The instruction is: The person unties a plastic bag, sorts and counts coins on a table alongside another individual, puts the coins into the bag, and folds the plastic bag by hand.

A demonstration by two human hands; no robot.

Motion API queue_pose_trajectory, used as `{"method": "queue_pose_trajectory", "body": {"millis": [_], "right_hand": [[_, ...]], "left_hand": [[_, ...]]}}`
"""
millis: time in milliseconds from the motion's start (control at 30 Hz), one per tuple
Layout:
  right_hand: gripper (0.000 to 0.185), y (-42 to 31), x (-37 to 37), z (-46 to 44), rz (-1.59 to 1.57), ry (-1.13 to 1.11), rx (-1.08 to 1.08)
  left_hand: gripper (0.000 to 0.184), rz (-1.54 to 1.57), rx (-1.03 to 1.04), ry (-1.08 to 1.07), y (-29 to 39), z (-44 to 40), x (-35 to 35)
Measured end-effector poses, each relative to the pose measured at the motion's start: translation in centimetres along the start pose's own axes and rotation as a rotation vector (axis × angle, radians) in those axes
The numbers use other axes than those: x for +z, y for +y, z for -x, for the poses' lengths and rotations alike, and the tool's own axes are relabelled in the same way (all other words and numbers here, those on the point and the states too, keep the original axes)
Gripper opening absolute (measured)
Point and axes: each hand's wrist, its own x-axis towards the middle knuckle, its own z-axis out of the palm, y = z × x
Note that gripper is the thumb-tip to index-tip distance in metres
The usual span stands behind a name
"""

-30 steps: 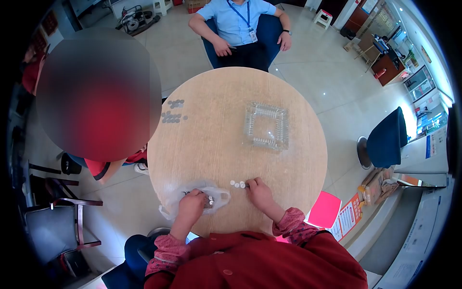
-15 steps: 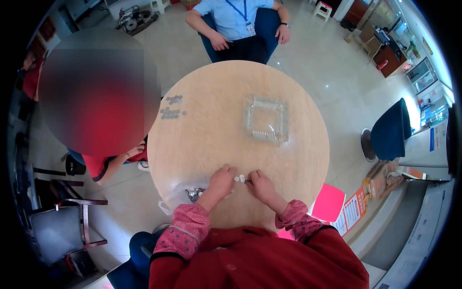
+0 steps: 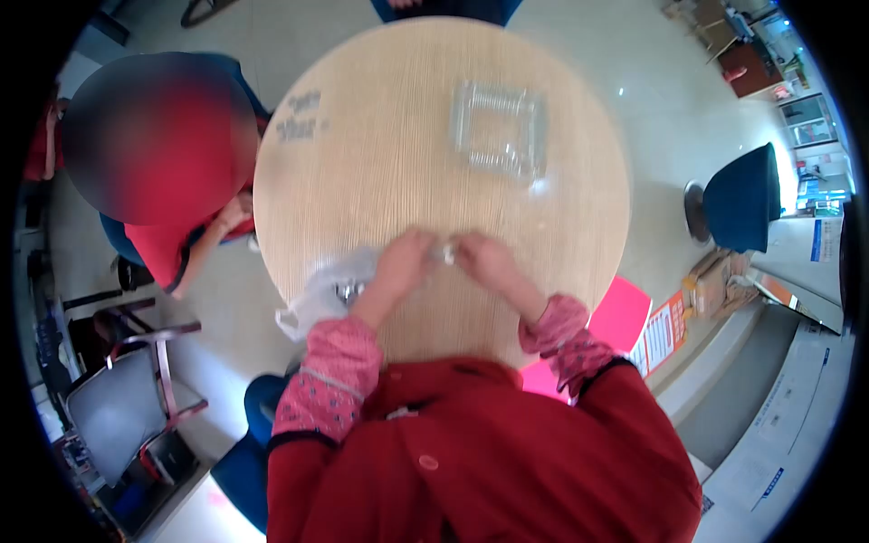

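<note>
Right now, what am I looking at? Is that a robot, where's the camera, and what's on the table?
No robot here: these are a person's own left hand and right hand, both bare. The camera is worn on that person's head, looking forward and down, so you see their red top below. On the round table are a thin, whitish plastic bag with shiny pieces in it, a clear square dish, and small grey pieces farther off. Something small and pale is between the hands; blur hides which one holds it.
</note>
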Motion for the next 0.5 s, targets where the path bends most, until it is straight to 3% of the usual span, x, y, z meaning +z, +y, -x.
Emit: {"method": "queue_pose_trajectory", "body": {"millis": [267, 500], "right_hand": [[0.021, -0.8, 0.5, 0.1, 0.153, -0.098, -0.038], [0.020, -1.7, 0.7, 0.0, 0.215, -0.119, 0.007]], "left_hand": [[0.026, 0.058, -0.042, 0.055, 0.7, 0.0, 0.8], [0.011, 0.043, 0.022, 0.110, 0.4, 0.3, 1.5]]}}
